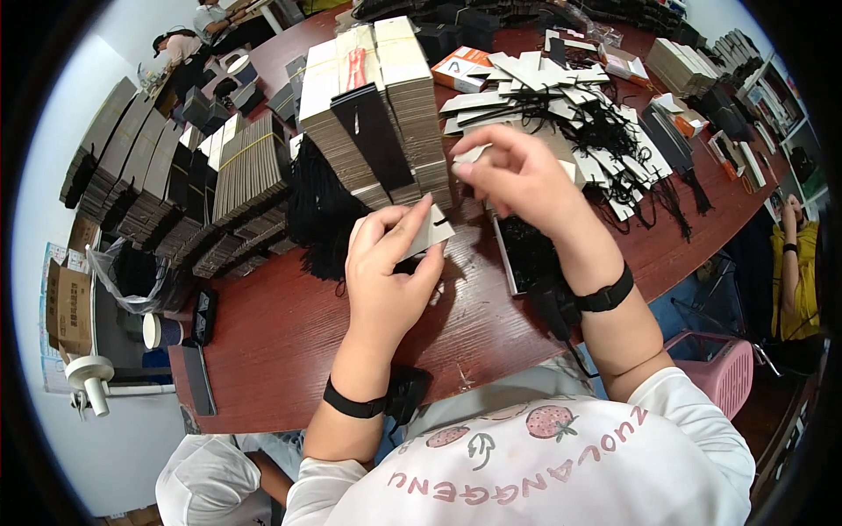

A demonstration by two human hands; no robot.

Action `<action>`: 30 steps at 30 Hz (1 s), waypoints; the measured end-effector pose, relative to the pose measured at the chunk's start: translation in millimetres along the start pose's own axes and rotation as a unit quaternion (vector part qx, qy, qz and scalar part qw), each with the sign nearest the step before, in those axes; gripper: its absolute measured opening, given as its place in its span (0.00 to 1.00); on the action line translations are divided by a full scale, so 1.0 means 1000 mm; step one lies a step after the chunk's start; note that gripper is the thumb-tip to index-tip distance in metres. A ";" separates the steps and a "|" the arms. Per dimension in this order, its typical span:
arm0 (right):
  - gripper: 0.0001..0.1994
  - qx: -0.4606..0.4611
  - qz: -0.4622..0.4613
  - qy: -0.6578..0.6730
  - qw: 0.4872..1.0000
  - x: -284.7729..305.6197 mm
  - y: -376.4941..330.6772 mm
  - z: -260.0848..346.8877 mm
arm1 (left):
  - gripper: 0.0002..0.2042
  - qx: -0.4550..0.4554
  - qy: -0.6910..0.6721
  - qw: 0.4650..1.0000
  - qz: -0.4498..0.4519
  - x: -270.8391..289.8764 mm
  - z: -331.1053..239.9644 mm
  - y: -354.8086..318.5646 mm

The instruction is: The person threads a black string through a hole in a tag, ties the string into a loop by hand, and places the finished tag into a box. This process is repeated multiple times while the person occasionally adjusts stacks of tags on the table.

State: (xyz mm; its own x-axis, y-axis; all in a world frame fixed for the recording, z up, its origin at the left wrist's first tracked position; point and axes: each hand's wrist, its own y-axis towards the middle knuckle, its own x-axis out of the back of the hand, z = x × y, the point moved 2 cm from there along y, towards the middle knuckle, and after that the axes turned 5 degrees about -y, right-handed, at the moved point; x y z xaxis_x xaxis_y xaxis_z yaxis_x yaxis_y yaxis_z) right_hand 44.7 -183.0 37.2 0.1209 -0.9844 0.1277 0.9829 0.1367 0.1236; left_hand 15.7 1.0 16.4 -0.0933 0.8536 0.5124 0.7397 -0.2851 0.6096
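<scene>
My left hand [388, 263] pinches a small pale card [436, 230] between thumb and fingers, low over the table. A short black mark or cord shows at the card's edge. Just right of it, my right hand [519, 175] is raised with thumb and index finger curled together. What that hand holds, if anything, I cannot make out; something whitish shows by its fingertips. Beneath the right hand sits a tray of black cords [529, 254], partly covered by the wrist. Directly ahead stand tall banded stacks of cards [329, 114], with a black strip [373, 131] leaning on them.
Loose white cards with black cords [614, 131] lie heaped at the right. More banded card stacks [250, 171] and a black cord bundle [320, 202] fill the left. A paper cup [162, 331] is near the left edge. Other people sit far left and at right.
</scene>
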 end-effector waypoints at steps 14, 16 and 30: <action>0.08 0.045 -0.288 0.187 0.938 0.092 -0.001 0.000 | 0.08 0.106 -0.094 0.990 -0.025 -0.008 0.010 0.001; 0.08 0.043 -0.316 0.185 0.930 0.104 0.002 -0.005 | 0.08 0.140 -0.074 0.987 -0.011 -0.013 0.016 -0.002; 0.21 0.112 -0.410 0.191 0.885 0.108 0.004 -0.015 | 0.09 0.194 0.152 0.958 0.146 -0.025 0.033 -0.019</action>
State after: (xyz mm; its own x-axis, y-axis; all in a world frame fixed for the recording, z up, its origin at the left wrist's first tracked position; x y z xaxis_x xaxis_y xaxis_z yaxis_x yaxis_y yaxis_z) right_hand 64.2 -290.7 36.4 -0.5397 -0.7229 -0.4315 0.7150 -0.6642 0.2185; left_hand 25.8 -0.7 -28.4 0.0082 0.5788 0.8154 0.9504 -0.2579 0.1736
